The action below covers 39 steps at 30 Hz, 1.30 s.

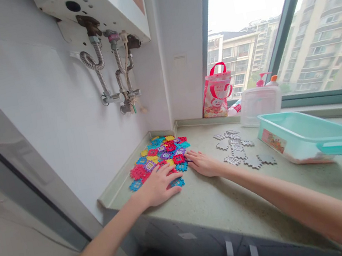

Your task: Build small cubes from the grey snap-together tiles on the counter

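Observation:
A heap of plastic gear-shaped pieces (179, 158) in red, blue, yellow and purple lies in the left corner of the counter. My left hand (160, 186) rests palm down over the near side of the heap, its fingers spread on the pieces. At the heap's right edge, my right hand (203, 163) lies low with fingers stretched out, fingertips touching the pieces. Whatever lies beneath both palms is hidden. To the right of my right hand, several grey gear-shaped pieces (237, 148) are spread flat on the counter.
A turquoise plastic basin (310, 132) stands on the counter (212, 209) at the right. Along the window sit a pink bag (217, 95) and a translucent container (261, 103), with pump bottles behind. A water heater (98, 13) with metal hoses hangs on the left wall.

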Each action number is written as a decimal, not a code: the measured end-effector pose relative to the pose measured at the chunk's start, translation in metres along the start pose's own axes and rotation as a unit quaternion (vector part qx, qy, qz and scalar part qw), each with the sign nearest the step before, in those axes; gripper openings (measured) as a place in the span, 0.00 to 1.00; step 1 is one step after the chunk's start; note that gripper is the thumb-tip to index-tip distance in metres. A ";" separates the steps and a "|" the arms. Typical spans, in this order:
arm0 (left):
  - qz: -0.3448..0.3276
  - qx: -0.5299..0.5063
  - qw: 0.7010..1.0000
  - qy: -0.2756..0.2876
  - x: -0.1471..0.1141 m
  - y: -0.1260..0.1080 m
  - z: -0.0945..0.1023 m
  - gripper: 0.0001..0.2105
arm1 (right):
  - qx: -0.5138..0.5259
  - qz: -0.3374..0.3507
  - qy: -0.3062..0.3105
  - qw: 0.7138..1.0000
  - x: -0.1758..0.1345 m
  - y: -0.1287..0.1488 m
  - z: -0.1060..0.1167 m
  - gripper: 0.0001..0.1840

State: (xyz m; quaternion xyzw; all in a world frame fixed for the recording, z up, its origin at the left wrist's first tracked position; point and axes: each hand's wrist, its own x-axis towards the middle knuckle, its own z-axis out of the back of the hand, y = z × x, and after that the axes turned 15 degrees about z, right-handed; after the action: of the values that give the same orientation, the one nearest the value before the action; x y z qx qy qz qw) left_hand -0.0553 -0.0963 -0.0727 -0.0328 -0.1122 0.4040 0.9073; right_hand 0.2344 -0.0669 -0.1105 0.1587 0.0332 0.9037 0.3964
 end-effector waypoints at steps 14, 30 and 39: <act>-0.061 0.070 0.995 -0.024 0.041 -0.092 -0.037 0.27 | -0.115 -0.079 -0.115 0.984 -0.181 -0.047 0.118 0.27; 0.059 -0.070 0.993 -0.071 0.173 -0.166 -0.057 0.32 | -0.098 -0.181 -0.101 0.973 -0.234 -0.072 0.087 0.34; 0.029 -0.127 0.990 -0.050 0.264 -0.134 -0.059 0.15 | -0.116 -0.177 -0.225 0.951 -0.227 -0.050 0.101 0.16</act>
State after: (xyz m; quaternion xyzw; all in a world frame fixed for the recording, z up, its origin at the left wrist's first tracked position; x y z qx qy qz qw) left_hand 0.2271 0.0107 -0.0633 -0.1306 -0.2069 0.4133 0.8771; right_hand 0.4452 -0.2043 -0.0835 0.3023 -0.1347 0.7576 0.5626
